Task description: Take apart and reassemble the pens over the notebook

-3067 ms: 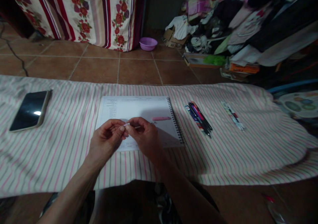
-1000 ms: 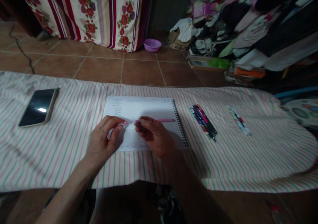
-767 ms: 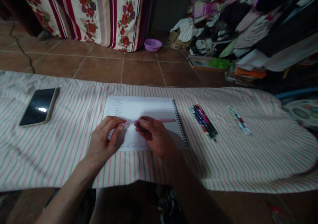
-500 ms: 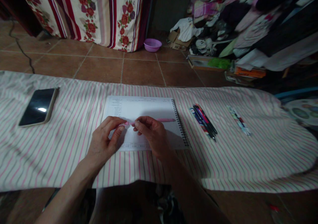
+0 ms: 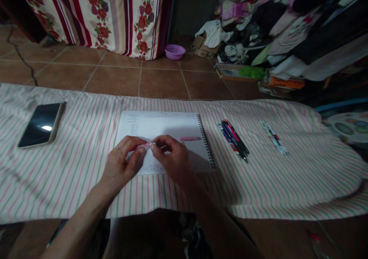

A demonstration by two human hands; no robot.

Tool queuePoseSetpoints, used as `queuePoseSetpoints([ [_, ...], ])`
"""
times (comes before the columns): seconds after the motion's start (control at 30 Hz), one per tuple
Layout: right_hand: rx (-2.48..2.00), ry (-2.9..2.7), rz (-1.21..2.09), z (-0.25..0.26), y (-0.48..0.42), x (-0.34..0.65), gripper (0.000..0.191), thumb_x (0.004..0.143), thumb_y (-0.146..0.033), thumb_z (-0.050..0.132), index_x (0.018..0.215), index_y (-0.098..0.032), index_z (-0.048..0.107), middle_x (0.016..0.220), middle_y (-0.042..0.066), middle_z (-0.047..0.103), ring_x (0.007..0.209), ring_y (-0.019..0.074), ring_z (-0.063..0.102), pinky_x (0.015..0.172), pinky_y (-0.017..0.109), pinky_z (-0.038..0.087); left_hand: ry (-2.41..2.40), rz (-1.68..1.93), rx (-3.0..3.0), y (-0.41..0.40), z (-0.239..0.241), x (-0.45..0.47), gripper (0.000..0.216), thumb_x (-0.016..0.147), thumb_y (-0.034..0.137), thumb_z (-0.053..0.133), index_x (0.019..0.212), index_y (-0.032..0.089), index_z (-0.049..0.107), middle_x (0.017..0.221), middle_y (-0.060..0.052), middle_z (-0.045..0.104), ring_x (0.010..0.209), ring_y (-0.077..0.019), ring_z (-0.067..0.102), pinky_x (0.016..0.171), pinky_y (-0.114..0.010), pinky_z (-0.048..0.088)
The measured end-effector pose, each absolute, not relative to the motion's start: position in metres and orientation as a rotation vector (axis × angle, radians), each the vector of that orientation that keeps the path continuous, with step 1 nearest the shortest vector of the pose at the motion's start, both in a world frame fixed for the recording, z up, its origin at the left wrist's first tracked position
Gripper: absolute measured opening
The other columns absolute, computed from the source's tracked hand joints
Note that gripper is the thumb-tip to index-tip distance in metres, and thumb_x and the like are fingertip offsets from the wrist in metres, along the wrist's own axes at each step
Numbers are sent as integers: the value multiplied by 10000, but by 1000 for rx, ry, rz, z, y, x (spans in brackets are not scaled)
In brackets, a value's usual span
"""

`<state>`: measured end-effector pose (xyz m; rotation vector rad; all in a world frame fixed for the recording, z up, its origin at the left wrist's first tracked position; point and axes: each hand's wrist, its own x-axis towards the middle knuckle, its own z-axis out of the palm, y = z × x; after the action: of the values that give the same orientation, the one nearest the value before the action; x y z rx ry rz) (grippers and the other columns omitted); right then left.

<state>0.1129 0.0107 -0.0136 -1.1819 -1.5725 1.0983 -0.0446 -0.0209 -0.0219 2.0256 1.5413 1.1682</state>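
Note:
Between finger and thumb of my left hand (image 5: pixel 122 157) is a slim pink pen part (image 5: pixel 143 145), held level above the spiral notebook (image 5: pixel 169 122). My right hand (image 5: pixel 174 155) is closed in a pinch at the right end of this pen part, and its fingertips nearly meet those of my left hand. Whatever small piece sits in the right pinch is mostly hidden. A second pink pen part (image 5: pixel 189 138), like a barrel, lies on the page just beyond my right hand, close to the spiral binding.
Right of the notebook lies a bunch of several pens (image 5: pixel 234 140), with a patterned pen group (image 5: pixel 274 138) farther right. A phone (image 5: pixel 41 124) rests at the left on the striped cloth (image 5: pixel 86 167). A purple basin (image 5: pixel 175 52) stands on the tiled floor beyond.
My right hand has moved slightly left and its fingertips now close at the end of the pen part. Before, a small gap showed there. The view has shifted a little.

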Motion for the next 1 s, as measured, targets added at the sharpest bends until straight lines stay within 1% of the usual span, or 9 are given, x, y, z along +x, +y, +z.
queuePoseSetpoints([
  [0.43,-1164,-1598,1069,-22,13,112,83,767,-243,651,820,-189,687,760,21,716,654,126,653,623,233,514,1555,1125,1947,-18,-23,-46,146,898,250,492,928,195,624,865,-32,649,796,-151,598,705,-281,482],
  [0.83,-1116,-1742,851,-26,12,111,100,815,-204,602,848,-193,696,809,36,732,675,133,671,641,237,536,1579,1086,1920,-20,-25,-46,153,902,279,487,937,202,615,886,-31,646,811,-158,603,708,-288,486],
  [0.9,-1090,-1781,787,-26,12,111,121,836,-211,581,865,-190,697,821,46,736,718,146,682,664,249,542,1581,1080,1925,-20,-25,-46,151,904,276,485,939,202,612,887,-28,643,811,-156,600,710,-286,484],
  [1.0,-1021,-1844,686,-27,12,111,171,874,-206,528,912,-190,694,864,60,741,808,158,691,753,275,549,1594,1088,1910,-19,-26,-45,153,905,279,484,933,204,614,882,-25,645,803,-155,598,711,-287,484],
])
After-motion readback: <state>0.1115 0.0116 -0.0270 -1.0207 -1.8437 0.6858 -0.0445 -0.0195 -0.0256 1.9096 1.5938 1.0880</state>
